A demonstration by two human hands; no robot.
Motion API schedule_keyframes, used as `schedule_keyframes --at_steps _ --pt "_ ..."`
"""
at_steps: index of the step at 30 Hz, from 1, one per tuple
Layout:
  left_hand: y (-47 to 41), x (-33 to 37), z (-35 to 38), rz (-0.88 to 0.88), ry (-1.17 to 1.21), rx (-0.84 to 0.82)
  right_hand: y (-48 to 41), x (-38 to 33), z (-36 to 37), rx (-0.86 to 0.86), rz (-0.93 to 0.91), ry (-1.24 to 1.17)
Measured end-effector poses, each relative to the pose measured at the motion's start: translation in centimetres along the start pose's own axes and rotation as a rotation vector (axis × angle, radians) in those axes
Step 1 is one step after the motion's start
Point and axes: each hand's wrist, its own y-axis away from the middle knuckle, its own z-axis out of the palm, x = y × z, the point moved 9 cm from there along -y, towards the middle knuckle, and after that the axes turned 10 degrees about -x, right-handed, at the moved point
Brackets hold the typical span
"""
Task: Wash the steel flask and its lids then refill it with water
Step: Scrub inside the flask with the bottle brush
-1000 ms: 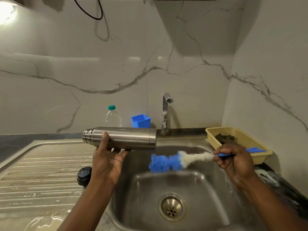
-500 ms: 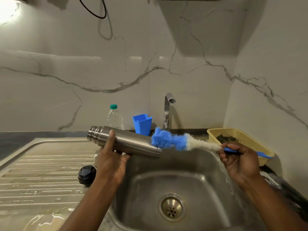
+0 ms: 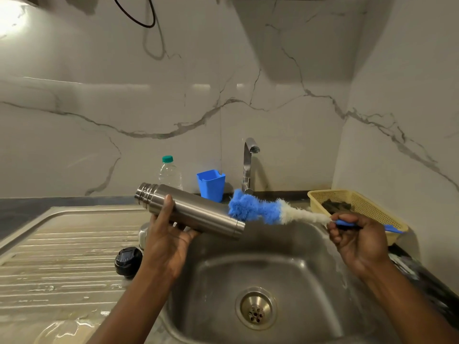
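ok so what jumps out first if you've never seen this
The steel flask, held tilted in the left hand over the sink, with the blue-and-white bottle brush in the right hand touching its lower end. After that, the black lid lying on the wet draining board.

flask: brushed steel, satin | brush: fluffy blue-white bristles | sink: matt steel, wet | basket: yellow perforated plastic | wall: glossy marble
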Motion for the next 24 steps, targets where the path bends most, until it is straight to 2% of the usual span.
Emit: schedule_keyframes --at_steps 6,11,16,21,24 --pt "0.8 -1.6 1.2 -0.056 -0.071 -0.051 0.3 3.0 2.6 -0.119 0.093 0.022" --pt "0.6 -1.0 1.0 -0.033 -0.070 -0.043 0.4 1.5 1.5 -0.070 0.058 -0.006" --pt "1.1 -3.1 1.1 -0.125 -0.140 -0.064 0.8 4.1 3.9 -0.167 0.157 -0.031" --pt "0.7 -2.3 0.8 -0.086 -0.191 -0.062 0.8 2.3 3.1 -0.135 0.085 -0.010" --pt "0.9 -2.9 1.2 -0.111 -0.223 -0.100 1.0 3.3 4.1 -0.170 0.125 -0.028"
